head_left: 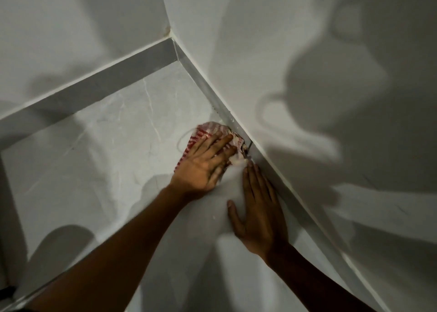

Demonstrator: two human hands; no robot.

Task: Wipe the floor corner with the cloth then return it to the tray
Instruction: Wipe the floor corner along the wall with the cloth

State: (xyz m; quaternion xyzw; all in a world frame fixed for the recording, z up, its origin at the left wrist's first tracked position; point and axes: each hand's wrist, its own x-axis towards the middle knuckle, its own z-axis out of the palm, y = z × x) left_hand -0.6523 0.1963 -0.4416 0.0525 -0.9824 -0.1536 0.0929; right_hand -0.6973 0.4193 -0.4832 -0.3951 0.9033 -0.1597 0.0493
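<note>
A crumpled red-and-white striped cloth (209,129) lies on the pale marble floor (113,141), pushed up against the grey skirting (208,89) of the right wall. My left hand (203,167) lies on top of it with fingers stretched out, pressing it down. My right hand (259,213) rests flat on the floor just right of the cloth, fingers along the skirting, holding nothing. The floor corner (174,59) where the two walls meet is farther back. No tray is in view.
White walls close the space at the back and on the right, each with a grey skirting strip. Strong shadows of my arms and head fall on the walls and floor. A dark edge (7,290) shows at the bottom left.
</note>
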